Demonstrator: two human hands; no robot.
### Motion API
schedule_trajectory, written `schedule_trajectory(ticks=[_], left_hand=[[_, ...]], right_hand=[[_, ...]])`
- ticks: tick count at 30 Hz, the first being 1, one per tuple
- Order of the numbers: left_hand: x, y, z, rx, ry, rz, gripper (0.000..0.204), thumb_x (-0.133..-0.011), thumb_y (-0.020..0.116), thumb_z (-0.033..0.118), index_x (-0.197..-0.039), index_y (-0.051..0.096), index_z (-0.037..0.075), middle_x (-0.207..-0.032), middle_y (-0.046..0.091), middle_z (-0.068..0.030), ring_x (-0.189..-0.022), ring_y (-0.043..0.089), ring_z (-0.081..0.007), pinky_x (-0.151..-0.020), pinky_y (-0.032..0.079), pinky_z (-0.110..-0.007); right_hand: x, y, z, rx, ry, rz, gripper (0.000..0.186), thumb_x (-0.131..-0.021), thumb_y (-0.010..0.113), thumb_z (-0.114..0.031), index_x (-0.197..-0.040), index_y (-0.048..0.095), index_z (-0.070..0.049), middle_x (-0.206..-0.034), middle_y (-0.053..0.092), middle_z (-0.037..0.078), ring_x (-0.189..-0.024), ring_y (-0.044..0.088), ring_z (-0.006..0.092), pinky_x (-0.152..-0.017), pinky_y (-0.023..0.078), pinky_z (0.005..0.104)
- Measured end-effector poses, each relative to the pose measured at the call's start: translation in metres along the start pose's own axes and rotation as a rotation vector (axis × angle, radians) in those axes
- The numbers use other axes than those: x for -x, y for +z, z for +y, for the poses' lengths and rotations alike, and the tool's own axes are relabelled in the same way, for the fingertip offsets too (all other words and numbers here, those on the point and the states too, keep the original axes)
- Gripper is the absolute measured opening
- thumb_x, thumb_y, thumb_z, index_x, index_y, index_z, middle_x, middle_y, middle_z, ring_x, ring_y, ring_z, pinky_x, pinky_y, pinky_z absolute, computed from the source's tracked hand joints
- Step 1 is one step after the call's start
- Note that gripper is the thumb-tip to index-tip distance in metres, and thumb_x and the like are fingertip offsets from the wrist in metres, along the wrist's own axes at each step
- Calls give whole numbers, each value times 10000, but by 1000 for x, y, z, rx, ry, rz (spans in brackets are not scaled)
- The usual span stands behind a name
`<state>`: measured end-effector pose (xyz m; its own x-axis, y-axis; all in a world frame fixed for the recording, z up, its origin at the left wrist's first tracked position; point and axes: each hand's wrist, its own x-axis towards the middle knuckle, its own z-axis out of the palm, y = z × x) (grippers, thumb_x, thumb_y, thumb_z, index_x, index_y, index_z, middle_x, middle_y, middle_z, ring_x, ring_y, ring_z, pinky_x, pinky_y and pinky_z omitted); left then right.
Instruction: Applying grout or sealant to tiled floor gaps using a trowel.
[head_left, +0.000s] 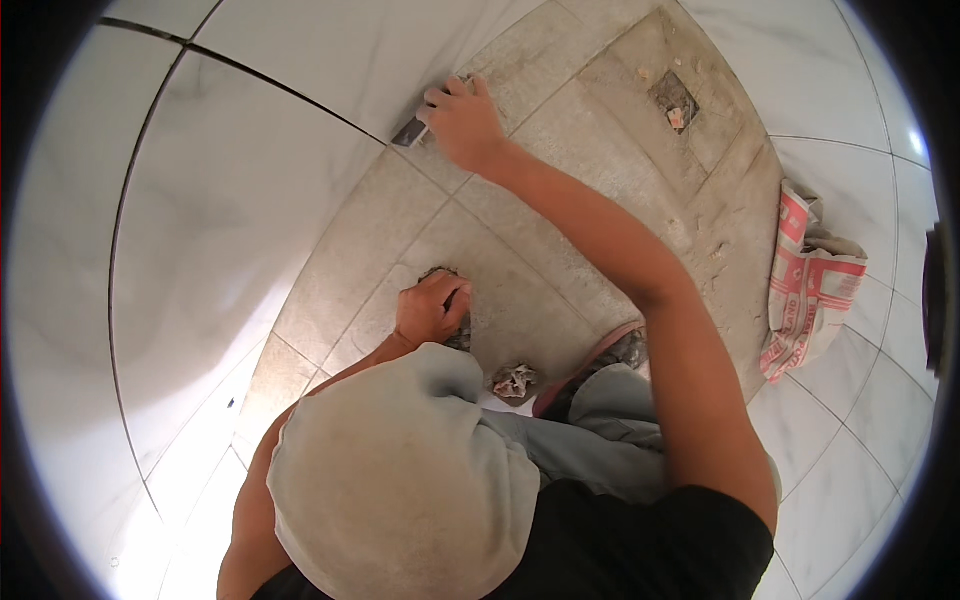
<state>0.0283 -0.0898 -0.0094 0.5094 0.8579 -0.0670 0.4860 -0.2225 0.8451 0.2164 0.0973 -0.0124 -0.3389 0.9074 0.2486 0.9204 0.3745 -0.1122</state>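
Note:
At the foot of the white tiled wall, my right hand is closed on a flat, dark-and-silver rectangular tool, its fingertips at the edge of the beige floor tiles. My left hand, lower and nearer me, has its fingers curled down at a rough, dark opening in the floor; what they grip is hidden. Just to its right lies a crumpled, dirty scrap.
White marbled wall tiles curve round the floor. A square recess with debris is at the far right of the floor. A crumpled red-and-white sack lies at the right wall. My shod foot is beside the scrap.

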Motion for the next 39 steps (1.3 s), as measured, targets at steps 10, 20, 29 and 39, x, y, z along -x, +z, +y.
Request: schedule_trajectory(ticks=[10, 20, 29, 39], left_hand=[[1, -7, 4, 8, -41, -17, 87, -849, 630, 149, -880, 674, 81, -781, 632, -105, -682, 619, -290, -596, 496, -356], [0, 1, 1, -2, -36, -52, 101, -858, 619, 184, -883, 663, 97, -803, 634, -81, -706, 628, -303, -607, 513, -382], [-6, 2, 7, 8, -8, -29, 83, -851, 632, 155, -887, 670, 91, -788, 628, -91, -683, 623, -295, -586, 507, -368], [7, -11, -3, -37, -76, -9, 99, -864, 630, 183, -866, 674, 94, -784, 633, -97, -650, 621, -312, -561, 508, -372]], right_hand=[[45, -35, 21, -109, -248, -106, 182, -743, 641, -100, -914, 674, -150, -1029, 604, -5, -1098, 503, 226, -956, 389, 506], [18, -19, 63, 108, -106, -189, 228, -812, 598, -136, -1005, 688, -217, -1081, 610, -3, -1135, 498, 228, -992, 380, 515], [-9, -38, 127, 242, -99, -256, 203, -802, 566, -120, -963, 671, -188, -1044, 620, 23, -1049, 559, 266, -891, 436, 490], [42, -61, 134, 256, -270, -540, 151, -794, 533, -99, -889, 650, -84, -860, 649, 83, -951, 607, 274, -954, 420, 474]])
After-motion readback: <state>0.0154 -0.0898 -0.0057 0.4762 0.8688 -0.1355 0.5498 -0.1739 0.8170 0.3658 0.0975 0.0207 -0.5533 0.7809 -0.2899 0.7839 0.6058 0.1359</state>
